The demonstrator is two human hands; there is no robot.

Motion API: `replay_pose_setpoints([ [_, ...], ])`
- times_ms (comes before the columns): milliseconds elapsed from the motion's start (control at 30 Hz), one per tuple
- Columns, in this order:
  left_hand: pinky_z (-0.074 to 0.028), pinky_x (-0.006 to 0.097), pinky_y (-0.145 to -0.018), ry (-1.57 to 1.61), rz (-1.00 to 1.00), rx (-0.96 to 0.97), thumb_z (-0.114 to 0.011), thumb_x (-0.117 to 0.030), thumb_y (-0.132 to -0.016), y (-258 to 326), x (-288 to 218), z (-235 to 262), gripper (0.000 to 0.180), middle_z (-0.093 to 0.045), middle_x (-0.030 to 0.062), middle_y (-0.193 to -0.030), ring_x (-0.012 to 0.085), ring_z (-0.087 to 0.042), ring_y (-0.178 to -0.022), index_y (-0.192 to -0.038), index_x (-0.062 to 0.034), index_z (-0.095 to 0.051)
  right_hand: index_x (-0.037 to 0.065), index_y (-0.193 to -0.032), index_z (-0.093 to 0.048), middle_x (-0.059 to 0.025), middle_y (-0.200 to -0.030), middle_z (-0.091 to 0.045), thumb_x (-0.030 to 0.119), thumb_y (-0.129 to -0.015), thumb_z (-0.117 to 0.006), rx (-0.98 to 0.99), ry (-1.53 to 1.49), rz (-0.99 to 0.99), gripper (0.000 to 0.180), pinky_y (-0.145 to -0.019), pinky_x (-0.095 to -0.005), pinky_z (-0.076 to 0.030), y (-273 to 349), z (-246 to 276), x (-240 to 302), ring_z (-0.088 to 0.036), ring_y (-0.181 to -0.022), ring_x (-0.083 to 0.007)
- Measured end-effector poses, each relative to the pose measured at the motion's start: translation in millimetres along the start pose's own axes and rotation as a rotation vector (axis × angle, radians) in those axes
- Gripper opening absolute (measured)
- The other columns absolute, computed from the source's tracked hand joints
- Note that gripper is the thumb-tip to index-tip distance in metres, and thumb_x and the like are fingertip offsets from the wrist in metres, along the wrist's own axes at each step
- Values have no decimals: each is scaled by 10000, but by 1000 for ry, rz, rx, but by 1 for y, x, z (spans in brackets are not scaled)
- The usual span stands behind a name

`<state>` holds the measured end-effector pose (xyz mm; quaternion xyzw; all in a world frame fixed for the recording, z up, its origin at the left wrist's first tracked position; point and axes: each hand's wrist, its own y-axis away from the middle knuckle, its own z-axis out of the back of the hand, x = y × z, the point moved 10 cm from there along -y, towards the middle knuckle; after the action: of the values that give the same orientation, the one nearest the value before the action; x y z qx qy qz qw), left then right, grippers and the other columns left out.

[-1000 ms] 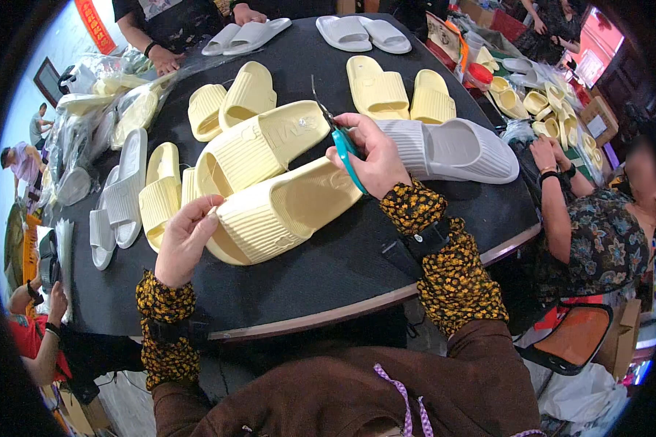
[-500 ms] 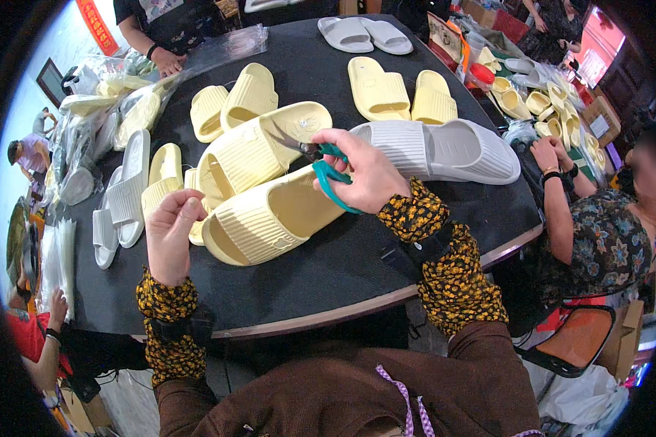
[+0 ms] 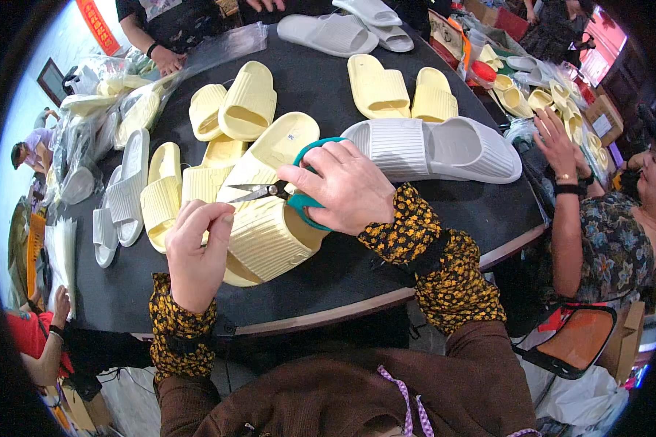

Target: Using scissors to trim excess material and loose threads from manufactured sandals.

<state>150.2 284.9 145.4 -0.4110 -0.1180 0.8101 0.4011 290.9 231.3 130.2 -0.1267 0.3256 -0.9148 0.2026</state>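
Note:
My right hand grips green-handled scissors, their blades pointing left toward my left hand. My left hand has thumb and fingers pinched together close to the blade tips, over a pale yellow slide sandal lying near the table's front edge. What the fingers pinch is too small to tell. A second yellow sandal lies just behind it.
The round black table carries several yellow and white-grey slide sandals. Bagged sandals pile at the left. Another person's arm reaches in at the right, and another person's hand rests at the far side.
My right hand has swung the scissors down and left, so the blades now point at my left hand. My left hand has risen off the front sandal and closed into a pinch.

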Motion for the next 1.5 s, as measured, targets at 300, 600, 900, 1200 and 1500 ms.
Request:
replay_pose_setpoints([
  [300,-424,306,-615,-119,-71,-81,-584,26,-766,8,-6,9,50,-541,115,-689,242,-530,-654,-815,33,-584,112,-1109,-538,-73,-899,-499,156,-603,-701,44,59,35,533,-761,-364,-407,-3,-1,8,-499,-846,-251],
  [600,-425,267,-610,-39,33,-148,-575,8,-800,16,22,26,36,-562,112,-710,185,-535,-636,-824,35,-576,109,-1112,-550,-84,-900,-516,148,-598,-708,60,48,50,539,-768,-365,-416,-12,13,9,-509,-855,-262],
  [900,-427,294,-599,-96,-5,-163,-586,12,-778,17,14,27,26,-548,112,-703,230,-525,-640,-792,20,-566,116,-1092,-550,-61,-848,-508,166,-627,-675,168,102,124,483,-767,-349,-406,-28,-9,26,-519,-851,-228],
  [1200,-419,338,-619,-200,-155,-190,-570,48,-747,19,-5,32,45,-538,130,-705,287,-509,-662,-777,22,-549,71,-1067,-531,-50,-689,-531,211,-667,-652,204,165,166,440,-510,-308,-477,-27,-10,34,-598,-596,-199],
  [1500,-420,331,-608,-149,-122,-204,-569,49,-752,23,-5,34,48,-509,131,-677,281,-507,-649,-786,30,-541,73,-1057,-535,-53,-672,-540,208,-692,-645,215,131,102,404,-494,-319,-486,-17,-15,23,-596,-567,-217],
])
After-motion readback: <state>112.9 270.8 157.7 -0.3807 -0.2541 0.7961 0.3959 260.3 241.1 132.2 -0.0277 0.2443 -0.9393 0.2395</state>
